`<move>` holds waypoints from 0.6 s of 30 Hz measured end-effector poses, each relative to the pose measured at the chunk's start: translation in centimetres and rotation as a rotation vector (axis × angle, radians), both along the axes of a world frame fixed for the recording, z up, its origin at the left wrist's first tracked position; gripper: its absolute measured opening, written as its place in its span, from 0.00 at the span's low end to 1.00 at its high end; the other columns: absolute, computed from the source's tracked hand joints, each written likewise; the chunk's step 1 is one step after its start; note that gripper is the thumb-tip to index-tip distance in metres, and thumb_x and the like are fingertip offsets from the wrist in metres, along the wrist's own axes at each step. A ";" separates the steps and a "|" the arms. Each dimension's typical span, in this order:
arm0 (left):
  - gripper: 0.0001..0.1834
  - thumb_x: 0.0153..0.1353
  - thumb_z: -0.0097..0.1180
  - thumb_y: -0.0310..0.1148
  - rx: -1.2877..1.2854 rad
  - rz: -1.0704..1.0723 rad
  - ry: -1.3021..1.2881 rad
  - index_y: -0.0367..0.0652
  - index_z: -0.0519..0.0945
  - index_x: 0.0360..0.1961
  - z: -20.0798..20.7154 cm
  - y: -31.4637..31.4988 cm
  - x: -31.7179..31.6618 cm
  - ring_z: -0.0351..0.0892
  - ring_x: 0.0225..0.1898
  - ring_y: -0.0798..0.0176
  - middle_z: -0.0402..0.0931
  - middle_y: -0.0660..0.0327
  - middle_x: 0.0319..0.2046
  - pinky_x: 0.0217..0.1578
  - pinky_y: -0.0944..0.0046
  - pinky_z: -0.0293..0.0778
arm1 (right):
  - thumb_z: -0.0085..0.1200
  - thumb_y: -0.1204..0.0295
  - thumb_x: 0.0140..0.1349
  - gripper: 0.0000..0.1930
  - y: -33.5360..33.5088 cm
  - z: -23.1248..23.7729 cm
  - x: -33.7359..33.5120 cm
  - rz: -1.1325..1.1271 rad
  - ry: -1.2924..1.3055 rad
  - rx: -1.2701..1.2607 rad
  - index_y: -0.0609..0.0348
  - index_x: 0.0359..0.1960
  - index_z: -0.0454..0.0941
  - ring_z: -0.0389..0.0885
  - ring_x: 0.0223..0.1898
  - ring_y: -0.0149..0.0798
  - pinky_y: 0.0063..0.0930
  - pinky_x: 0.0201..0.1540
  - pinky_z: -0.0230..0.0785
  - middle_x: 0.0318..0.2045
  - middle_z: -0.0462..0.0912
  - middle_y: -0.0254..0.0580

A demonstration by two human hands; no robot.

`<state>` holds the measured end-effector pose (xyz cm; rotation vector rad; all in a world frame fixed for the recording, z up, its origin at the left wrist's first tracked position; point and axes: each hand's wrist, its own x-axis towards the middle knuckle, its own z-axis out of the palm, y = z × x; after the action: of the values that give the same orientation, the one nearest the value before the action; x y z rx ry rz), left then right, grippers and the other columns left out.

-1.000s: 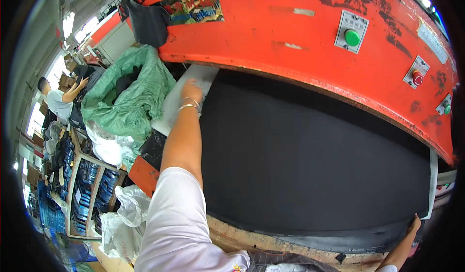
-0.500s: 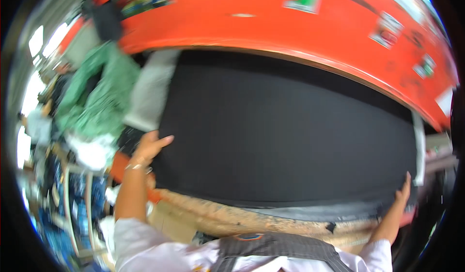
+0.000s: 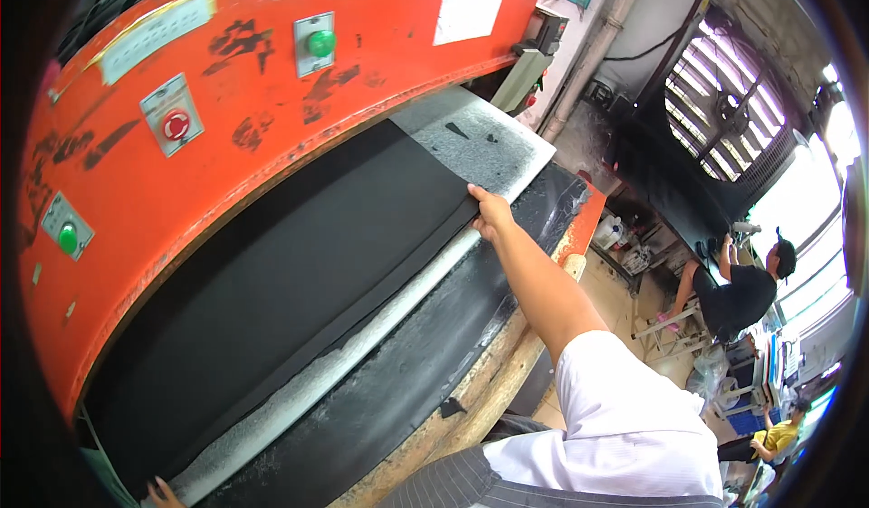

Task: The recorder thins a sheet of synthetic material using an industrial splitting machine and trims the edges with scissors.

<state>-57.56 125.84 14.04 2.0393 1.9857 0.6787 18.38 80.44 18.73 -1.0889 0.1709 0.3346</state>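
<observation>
A wide black fabric sheet (image 3: 281, 255), layered along its near edge, lies on a pale grey board (image 3: 398, 289) beneath the red machine. My right hand (image 3: 490, 212) grips the near right corner of the fabric, thumb on top and fingers curled at the edge. At the lower left, only part of my left hand (image 3: 165, 495) shows beside the fabric's near left corner. Its visible fingers are stretched out and apart; the picture's edge cuts off the rest.
The red machine's front (image 3: 226, 101) carries green buttons (image 3: 320, 43) and a red button (image 3: 176, 125). A worn black bed (image 3: 380, 399) with a rough front edge lies nearer me. At right, a person in black (image 3: 747, 286) sits by a large fan (image 3: 729, 105); another wears yellow (image 3: 778, 437).
My view has swung to the right, bringing in the board's right end and the fan. My right hand, earlier held upright along the side, now grips the fabric's corner.
</observation>
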 end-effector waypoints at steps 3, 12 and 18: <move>0.34 0.60 0.48 0.52 -0.049 0.201 -0.512 0.29 0.67 0.54 -1.8 -4.5 -3.7 0.69 0.50 0.47 0.67 0.41 0.52 0.49 0.52 0.66 | 0.58 0.70 0.55 0.20 0.3 -1.2 3.0 0.131 0.148 -0.056 0.71 0.45 0.68 0.78 0.39 0.48 0.51 0.39 0.72 0.40 0.77 0.51; 0.23 0.56 0.57 0.29 -0.319 0.355 -1.106 0.35 0.69 0.53 4.1 -8.1 12.3 0.68 0.36 0.68 0.68 0.61 0.41 0.40 0.70 0.70 | 0.60 0.72 0.49 0.15 -0.6 0.0 9.9 0.088 -0.352 -0.829 0.65 0.38 0.79 0.80 0.31 0.39 0.32 0.31 0.72 0.31 0.82 0.48; 0.32 0.52 0.58 0.23 -0.109 0.246 -0.985 0.36 0.60 0.58 1.3 -17.0 23.0 0.70 0.43 0.62 0.67 0.55 0.45 0.43 0.65 0.72 | 0.60 0.62 0.50 0.18 -9.4 -1.4 21.7 -0.102 -0.722 -1.295 0.59 0.40 0.79 0.78 0.42 0.47 0.35 0.47 0.68 0.39 0.80 0.51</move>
<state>-34.54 108.87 15.33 1.0293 1.5820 1.2660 40.12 71.04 17.33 -2.3897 -0.2566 -0.3604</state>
